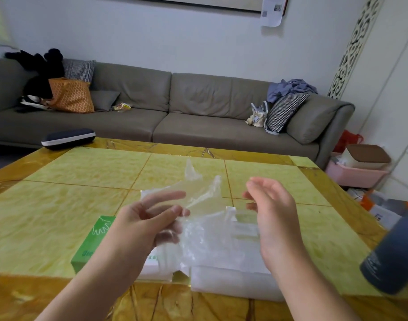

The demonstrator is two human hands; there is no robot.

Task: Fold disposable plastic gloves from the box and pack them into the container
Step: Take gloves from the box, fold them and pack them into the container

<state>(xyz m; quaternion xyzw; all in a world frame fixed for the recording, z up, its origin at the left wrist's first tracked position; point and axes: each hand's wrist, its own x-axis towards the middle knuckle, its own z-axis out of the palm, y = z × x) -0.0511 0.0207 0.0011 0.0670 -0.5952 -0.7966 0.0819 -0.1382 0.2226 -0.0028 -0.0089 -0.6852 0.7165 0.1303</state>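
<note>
Left hand point(149, 218) pinches 1 clear glove point(198, 193) by its cuff; glove's long axis runs up and away toward the right. Right hand point(270, 212) spread, empty, just beside the fingertips end, so nearer for the fold. Container point(235, 281) lies below both hands, box point(89, 246) under the left wrist.

Soft even daylight, faint shadows, motion-blurred hands point(271, 205), wide-angle bowing at edges.

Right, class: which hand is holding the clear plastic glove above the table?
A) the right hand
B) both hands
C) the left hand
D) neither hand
C: the left hand pinches the clear glove in its fingers, while the right hand is open beside it, off the plastic.
</note>
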